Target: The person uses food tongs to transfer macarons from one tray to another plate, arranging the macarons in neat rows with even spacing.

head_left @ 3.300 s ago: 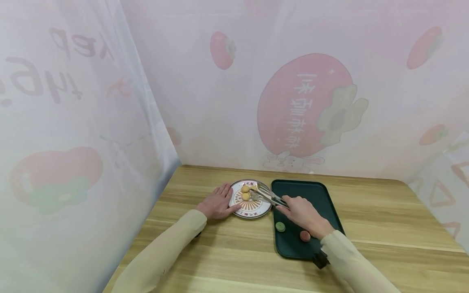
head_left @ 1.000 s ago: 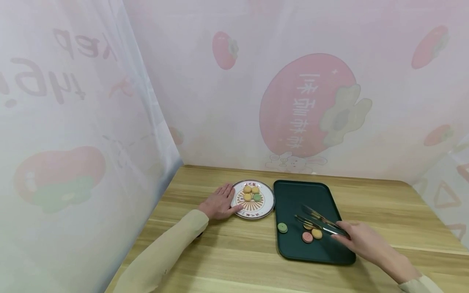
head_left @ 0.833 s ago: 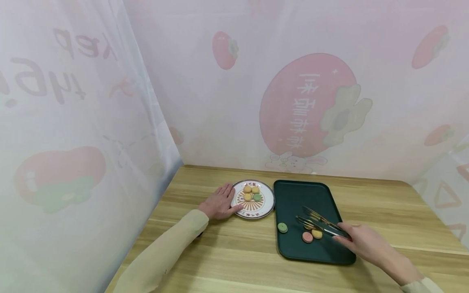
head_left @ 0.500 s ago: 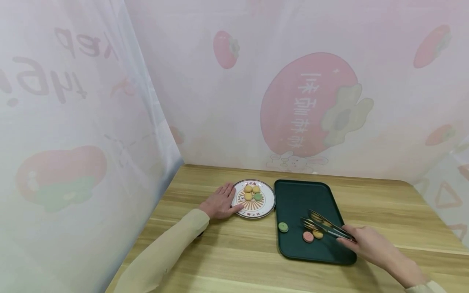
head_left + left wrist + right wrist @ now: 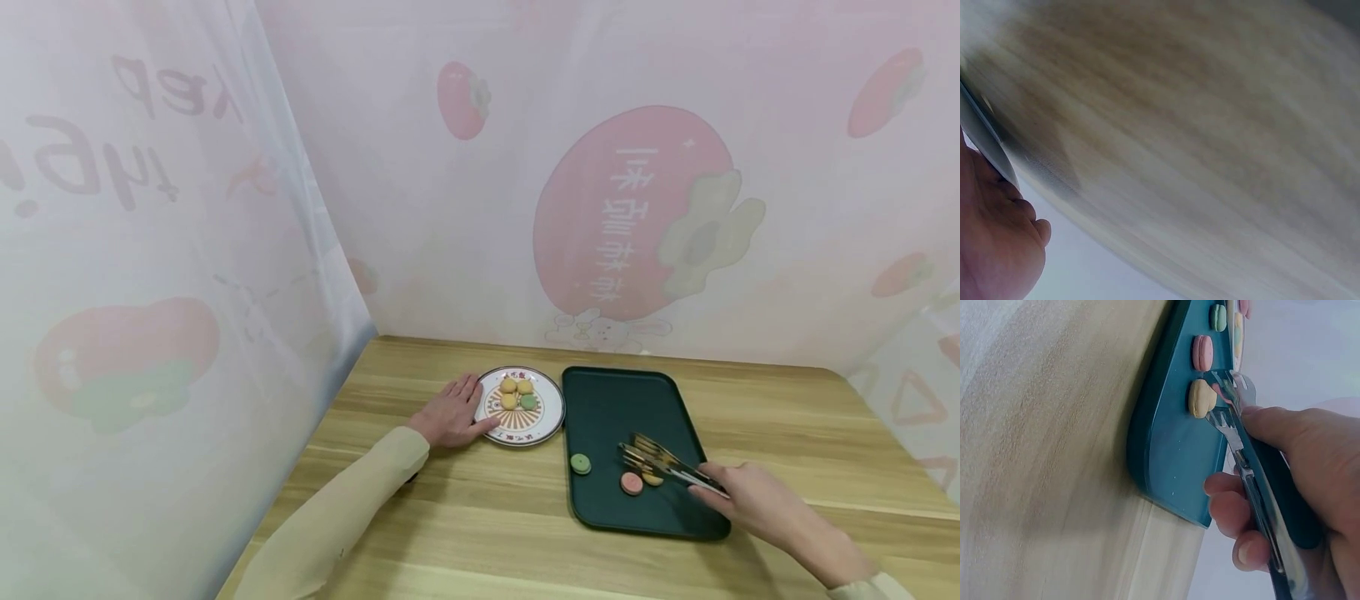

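My left hand [image 5: 452,415] lies on the left rim of the white patterned plate [image 5: 543,425], fingers straight and thumb on the rim. Yellow macarons [image 5: 509,402] and a green macaron [image 5: 528,402] sit together on that plate. With my right hand [image 5: 761,504] I hold metal tongs [image 5: 678,468] with fork-shaped ends, over the dark green tray [image 5: 622,400]. The tong tips are at a yellow macaron [image 5: 1198,399], with part of another behind it; whether they grip one I cannot tell. Beside them lies a pink macaron [image 5: 632,483]. A second green macaron [image 5: 581,463] is near the tray's left edge.
Plate and tray stand side by side on a wooden table [image 5: 465,517]. Printed cloth curtains [image 5: 420,208] hang behind the table and at its left. The tray has a low raised rim.
The right hand has carried the tongs from the plate to the tray's lower right. More macarons now show on the plate. Lately the tong tips have drawn closer together. The left hand stays put.
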The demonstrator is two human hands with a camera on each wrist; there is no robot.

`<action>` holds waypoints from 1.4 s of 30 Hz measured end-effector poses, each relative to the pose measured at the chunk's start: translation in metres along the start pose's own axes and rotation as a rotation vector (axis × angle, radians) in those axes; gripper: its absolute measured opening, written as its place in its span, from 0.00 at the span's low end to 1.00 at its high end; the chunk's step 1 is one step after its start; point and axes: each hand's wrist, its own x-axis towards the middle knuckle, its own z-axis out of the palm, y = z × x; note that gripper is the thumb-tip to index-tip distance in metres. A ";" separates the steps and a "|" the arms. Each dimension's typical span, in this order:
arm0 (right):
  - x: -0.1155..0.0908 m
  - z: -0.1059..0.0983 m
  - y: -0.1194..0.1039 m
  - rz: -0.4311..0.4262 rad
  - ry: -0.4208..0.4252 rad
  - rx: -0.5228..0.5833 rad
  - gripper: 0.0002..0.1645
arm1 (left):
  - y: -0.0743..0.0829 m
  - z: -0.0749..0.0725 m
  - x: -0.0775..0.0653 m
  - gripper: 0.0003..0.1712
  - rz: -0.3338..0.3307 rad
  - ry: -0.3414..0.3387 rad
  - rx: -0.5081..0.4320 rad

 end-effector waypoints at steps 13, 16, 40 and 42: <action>0.000 0.000 -0.001 0.003 -0.017 0.015 0.22 | 0.000 0.000 0.001 0.54 0.001 0.002 0.002; 0.001 0.000 -0.001 0.006 -0.014 0.032 0.23 | 0.000 -0.001 0.001 0.54 0.000 -0.001 0.003; 0.023 0.000 -0.013 0.021 -0.001 0.020 0.27 | 0.002 -0.002 0.000 0.55 -0.016 -0.012 -0.008; 0.026 0.000 -0.015 0.020 0.001 0.037 0.26 | 0.002 -0.002 0.000 0.54 -0.016 -0.010 -0.008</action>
